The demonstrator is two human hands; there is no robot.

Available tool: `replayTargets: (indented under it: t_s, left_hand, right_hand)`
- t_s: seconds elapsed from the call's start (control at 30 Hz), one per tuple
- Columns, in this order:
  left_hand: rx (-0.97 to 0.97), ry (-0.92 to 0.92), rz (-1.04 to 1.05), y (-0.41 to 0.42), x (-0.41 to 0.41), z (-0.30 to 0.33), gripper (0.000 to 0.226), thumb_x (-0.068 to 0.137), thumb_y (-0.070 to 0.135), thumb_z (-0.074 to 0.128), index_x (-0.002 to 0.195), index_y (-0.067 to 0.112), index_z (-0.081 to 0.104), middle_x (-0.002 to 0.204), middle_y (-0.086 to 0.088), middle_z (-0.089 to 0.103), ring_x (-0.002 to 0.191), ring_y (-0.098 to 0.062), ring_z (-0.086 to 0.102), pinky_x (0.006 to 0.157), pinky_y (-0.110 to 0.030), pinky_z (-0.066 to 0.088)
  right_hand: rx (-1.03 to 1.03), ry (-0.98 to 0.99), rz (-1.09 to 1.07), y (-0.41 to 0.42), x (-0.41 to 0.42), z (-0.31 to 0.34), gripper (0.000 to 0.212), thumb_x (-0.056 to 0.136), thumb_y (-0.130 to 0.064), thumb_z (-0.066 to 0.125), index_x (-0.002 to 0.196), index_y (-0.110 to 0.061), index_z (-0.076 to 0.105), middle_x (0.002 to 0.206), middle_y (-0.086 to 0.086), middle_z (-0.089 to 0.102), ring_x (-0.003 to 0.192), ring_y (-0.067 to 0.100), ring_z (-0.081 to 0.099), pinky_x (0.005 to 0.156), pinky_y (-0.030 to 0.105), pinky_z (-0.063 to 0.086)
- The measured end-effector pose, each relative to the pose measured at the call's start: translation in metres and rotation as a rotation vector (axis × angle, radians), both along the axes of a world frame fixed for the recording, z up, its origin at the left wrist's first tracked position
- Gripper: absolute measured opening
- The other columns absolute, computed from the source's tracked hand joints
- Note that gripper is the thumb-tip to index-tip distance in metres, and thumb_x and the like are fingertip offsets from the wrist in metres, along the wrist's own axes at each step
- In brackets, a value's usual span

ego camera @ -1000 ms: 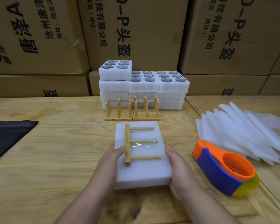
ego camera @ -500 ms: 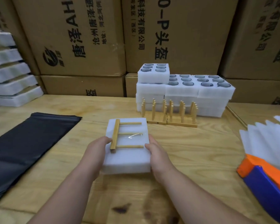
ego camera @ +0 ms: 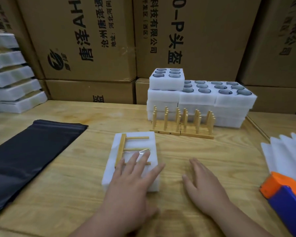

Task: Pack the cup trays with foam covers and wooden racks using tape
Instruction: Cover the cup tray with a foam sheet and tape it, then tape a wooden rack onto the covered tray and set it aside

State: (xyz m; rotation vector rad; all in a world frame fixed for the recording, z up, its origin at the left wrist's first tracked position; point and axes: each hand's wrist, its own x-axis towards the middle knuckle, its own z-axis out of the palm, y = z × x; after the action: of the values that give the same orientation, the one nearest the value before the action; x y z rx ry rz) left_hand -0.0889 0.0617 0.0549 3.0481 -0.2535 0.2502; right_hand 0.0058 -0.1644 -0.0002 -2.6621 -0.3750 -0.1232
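A white foam-covered cup tray lies on the wooden table with a flat wooden rack taped on top by clear tape. My left hand rests flat on the tray, fingers straight over the rack's lower prongs. My right hand hovers open just right of the tray, touching nothing that I can see. Upright wooden racks stand behind, in front of stacked open cup trays. An orange and blue tape dispenser sits at the right edge.
A black plastic bag lies flat at the left. White foam sheets fan out at the right. More packed foam trays are stacked at the far left. Cardboard boxes wall the back.
Both hands have let go of the tray's sides. My left hand now lies flat on top of it and my right hand has moved off to the right. The view shifted left.
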Motion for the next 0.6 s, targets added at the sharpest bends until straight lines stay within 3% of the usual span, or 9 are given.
replayTargets:
  t_s: [0.03, 0.07, 0.13, 0.2, 0.27, 0.33, 0.4, 0.47, 0.6]
  left_hand:
    - [0.043, -0.013, 0.004, -0.002, 0.002, -0.004, 0.107, 0.071, 0.076, 0.063, 0.147, 0.064, -0.011, 0.164, 0.009, -0.019, 0.154, -0.02, -0.012, 0.124, -0.047, -0.006]
    - [0.086, -0.041, 0.011, -0.002, 0.005, -0.004, 0.103, 0.069, 0.069, 0.073, 0.149, 0.065, 0.009, 0.168, 0.0, 0.001, 0.155, -0.027, 0.008, 0.125, -0.047, 0.003]
    - [0.071, -0.068, 0.027, 0.003, 0.013, -0.003, 0.094, 0.05, 0.052, 0.094, 0.136, 0.052, 0.056, 0.148, -0.01, 0.054, 0.13, -0.033, 0.057, 0.114, -0.045, 0.029]
    - [0.1, -0.157, 0.006, 0.015, 0.028, -0.012, 0.089, 0.042, 0.043, 0.099, 0.126, 0.043, 0.068, 0.132, -0.01, 0.067, 0.115, -0.033, 0.067, 0.103, -0.046, 0.031]
    - [0.149, -0.16, 0.026, 0.03, 0.048, -0.017, 0.087, 0.049, 0.042, 0.097, 0.13, 0.043, 0.065, 0.135, -0.009, 0.065, 0.12, -0.033, 0.065, 0.106, -0.046, 0.03]
    - [0.184, -0.132, 0.063, 0.045, 0.072, -0.016, 0.082, 0.068, 0.046, 0.086, 0.142, 0.049, 0.051, 0.151, -0.007, 0.05, 0.137, -0.033, 0.05, 0.118, -0.046, 0.026]
    - [0.197, -0.089, 0.095, 0.063, 0.1, -0.016, 0.074, 0.088, 0.051, 0.067, 0.151, 0.055, 0.028, 0.164, -0.002, 0.027, 0.15, -0.029, 0.025, 0.123, -0.047, 0.009]
    - [0.216, -0.079, 0.122, 0.084, 0.132, -0.02, 0.071, 0.094, 0.054, 0.055, 0.152, 0.057, 0.014, 0.167, 0.002, 0.014, 0.153, -0.025, 0.011, 0.124, -0.045, -0.002]
    - [0.184, -0.079, 0.092, 0.116, 0.191, -0.019, 0.072, 0.094, 0.05, 0.058, 0.151, 0.058, 0.015, 0.167, 0.004, 0.013, 0.154, -0.023, 0.007, 0.123, -0.043, -0.009]
  right_hand:
    - [-0.017, -0.008, -0.003, 0.001, 0.0, 0.0, 0.069, 0.098, -0.051, 0.047, 0.157, -0.019, 0.031, 0.165, -0.002, 0.03, 0.151, 0.013, 0.025, 0.122, 0.027, 0.019]
    - [-0.042, -0.02, -0.002, 0.002, 0.0, -0.001, 0.069, 0.097, -0.053, 0.046, 0.157, -0.021, 0.031, 0.165, -0.003, 0.029, 0.152, 0.012, 0.024, 0.123, 0.027, 0.018]
    - [-0.092, -0.02, -0.007, 0.003, 0.0, -0.002, 0.072, 0.095, -0.058, 0.04, 0.157, -0.023, 0.029, 0.166, -0.004, 0.025, 0.153, 0.011, 0.02, 0.123, 0.028, 0.015]
    - [-0.122, -0.008, -0.018, 0.003, 0.001, -0.003, 0.074, 0.094, -0.061, 0.035, 0.158, -0.025, 0.027, 0.168, -0.004, 0.021, 0.154, 0.011, 0.015, 0.125, 0.029, 0.009]
    - [-0.138, 0.004, -0.016, 0.004, 0.002, -0.004, 0.075, 0.093, -0.062, 0.03, 0.158, -0.026, 0.025, 0.169, -0.005, 0.017, 0.155, 0.01, 0.01, 0.126, 0.031, 0.005]
    - [-0.145, 0.004, -0.013, 0.006, 0.002, -0.003, 0.073, 0.092, -0.062, 0.028, 0.158, -0.029, 0.026, 0.169, -0.006, 0.014, 0.155, 0.009, 0.007, 0.126, 0.031, 0.003]
    - [-0.145, 0.0, -0.016, 0.008, 0.003, -0.003, 0.07, 0.093, -0.062, 0.028, 0.156, -0.033, 0.026, 0.17, -0.008, 0.01, 0.155, 0.008, 0.004, 0.125, 0.03, 0.001]
    - [-0.169, -0.01, -0.026, 0.01, 0.003, 0.002, 0.069, 0.093, -0.063, 0.029, 0.156, -0.035, 0.024, 0.17, -0.011, 0.005, 0.155, 0.006, 0.0, 0.124, 0.029, -0.001]
    - [-0.255, 0.009, -0.014, 0.014, 0.012, 0.005, 0.072, 0.088, -0.069, 0.031, 0.153, -0.039, 0.019, 0.168, -0.014, -0.005, 0.155, 0.006, -0.007, 0.124, 0.034, -0.004]
